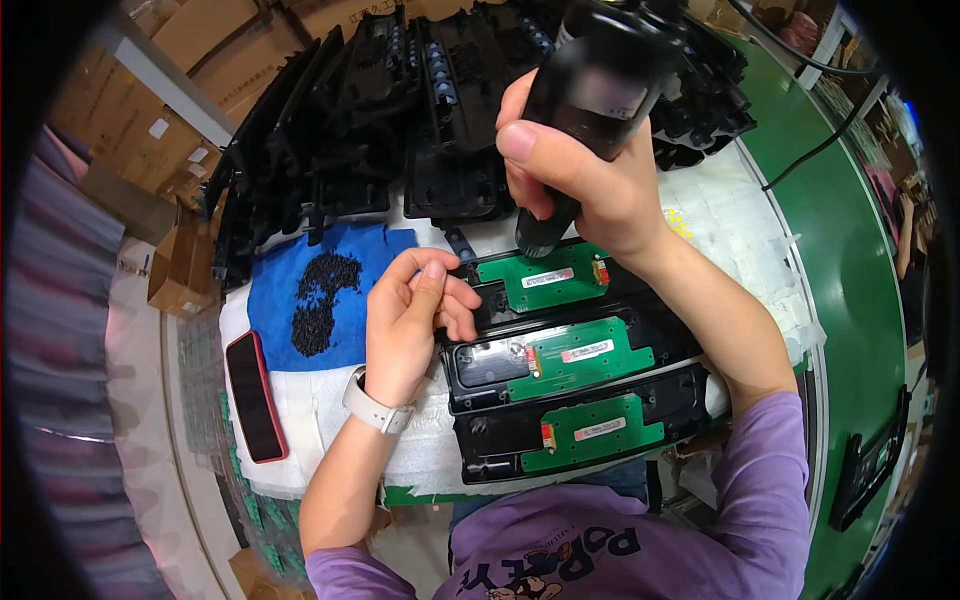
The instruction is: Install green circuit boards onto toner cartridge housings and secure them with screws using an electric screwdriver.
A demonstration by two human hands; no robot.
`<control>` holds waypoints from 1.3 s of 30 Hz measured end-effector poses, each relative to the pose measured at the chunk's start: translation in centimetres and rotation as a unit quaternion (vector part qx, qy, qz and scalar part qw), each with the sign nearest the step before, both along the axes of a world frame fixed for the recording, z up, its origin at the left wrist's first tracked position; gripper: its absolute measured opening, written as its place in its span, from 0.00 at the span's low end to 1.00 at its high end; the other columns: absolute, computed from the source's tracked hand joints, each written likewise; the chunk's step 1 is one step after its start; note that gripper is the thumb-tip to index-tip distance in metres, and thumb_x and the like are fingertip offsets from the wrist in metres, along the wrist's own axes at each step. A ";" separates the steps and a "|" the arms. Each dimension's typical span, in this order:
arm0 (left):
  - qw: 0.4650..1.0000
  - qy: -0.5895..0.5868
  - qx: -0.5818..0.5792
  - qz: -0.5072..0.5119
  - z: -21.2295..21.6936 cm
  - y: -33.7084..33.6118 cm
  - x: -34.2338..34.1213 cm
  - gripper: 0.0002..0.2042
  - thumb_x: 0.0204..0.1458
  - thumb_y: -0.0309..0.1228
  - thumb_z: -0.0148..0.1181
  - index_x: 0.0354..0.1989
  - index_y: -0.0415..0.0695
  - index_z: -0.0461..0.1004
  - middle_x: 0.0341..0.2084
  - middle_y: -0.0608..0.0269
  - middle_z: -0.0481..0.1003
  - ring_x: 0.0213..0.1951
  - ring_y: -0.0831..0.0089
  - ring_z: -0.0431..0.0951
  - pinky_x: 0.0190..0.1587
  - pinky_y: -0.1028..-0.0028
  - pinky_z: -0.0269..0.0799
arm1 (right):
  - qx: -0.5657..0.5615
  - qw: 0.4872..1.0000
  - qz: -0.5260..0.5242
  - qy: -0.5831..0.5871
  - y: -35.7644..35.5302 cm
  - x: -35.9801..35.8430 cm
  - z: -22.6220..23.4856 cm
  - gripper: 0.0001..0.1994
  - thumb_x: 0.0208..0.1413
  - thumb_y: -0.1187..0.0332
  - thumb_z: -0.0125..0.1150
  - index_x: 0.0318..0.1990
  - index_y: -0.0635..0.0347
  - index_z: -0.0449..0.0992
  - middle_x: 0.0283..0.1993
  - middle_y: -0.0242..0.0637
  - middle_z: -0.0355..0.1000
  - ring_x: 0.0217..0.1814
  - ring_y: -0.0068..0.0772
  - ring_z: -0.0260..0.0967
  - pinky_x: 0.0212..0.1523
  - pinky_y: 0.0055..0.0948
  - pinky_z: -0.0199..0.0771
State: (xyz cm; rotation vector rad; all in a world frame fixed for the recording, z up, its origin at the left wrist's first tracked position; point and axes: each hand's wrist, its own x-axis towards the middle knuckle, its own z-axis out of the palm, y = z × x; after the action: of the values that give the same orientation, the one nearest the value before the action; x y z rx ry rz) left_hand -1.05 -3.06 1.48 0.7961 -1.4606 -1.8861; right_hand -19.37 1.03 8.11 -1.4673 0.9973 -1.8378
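My right hand (600, 185) is wrapped round a black power screwdriver (590, 100), held tilted with its nose down over the farthest black plastic panel (630, 288). A green circuit board (525, 290) with a white label lies in that panel, and the screwdriver's nose is above its far edge; the tip is hidden. By the panel's left end is my left hand (415, 305), thumb and fingers curled together; whatever they may pinch is too small to see. Two more black panels (480, 365) with green boards (590, 430) lie nearer me in a row.
A blue cloth (275, 300) bearing a heap of small black screws (325, 300) lies to the left. Beside it rests a red-edged phone (256, 400). Black plastic housings (370, 110) are piled at the back. Cardboard boxes (140, 130) stand far left; a green surface (850, 300) runs along the right.
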 end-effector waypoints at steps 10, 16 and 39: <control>0.998 -0.035 0.033 -0.047 0.1 -0.8 -0.3 0.06 0.56 0.29 0.46 0.38 0.40 0.66 0.15 0.70 0.64 0.15 0.87 0.56 0.17 0.86 0.48 | 0.044 0.999 0.029 0.005 -1.5 1.0 0.6 0.09 0.43 0.71 0.61 0.17 0.63 0.69 0.12 0.27 0.64 0.12 0.14 0.59 0.13 0.17 0.56; 0.998 -0.033 0.003 -0.054 -0.2 -0.8 -0.2 0.07 0.54 0.25 0.50 0.39 0.39 0.64 0.23 0.62 0.72 0.17 0.86 0.59 0.20 0.87 0.53 | -0.008 0.998 0.004 0.059 -1.1 1.0 0.1 0.08 0.42 0.71 0.62 0.21 0.63 0.70 0.13 0.26 0.64 0.13 0.14 0.59 0.14 0.17 0.56; 0.997 0.024 0.046 -0.065 0.2 1.3 0.1 0.05 0.48 0.23 0.59 0.33 0.36 0.72 0.23 0.64 0.74 0.19 0.88 0.63 0.21 0.89 0.57 | -0.101 0.944 0.186 -0.254 2.5 -0.7 2.2 0.13 0.54 0.59 0.47 0.33 0.62 0.66 0.14 0.32 0.61 0.12 0.23 0.56 0.20 0.27 0.60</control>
State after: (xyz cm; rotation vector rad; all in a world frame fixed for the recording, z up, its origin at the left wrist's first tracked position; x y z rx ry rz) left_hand -0.90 -1.79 1.72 0.7088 -1.4343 -2.0684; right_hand -20.10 3.55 10.28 -1.0986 0.2673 -1.9208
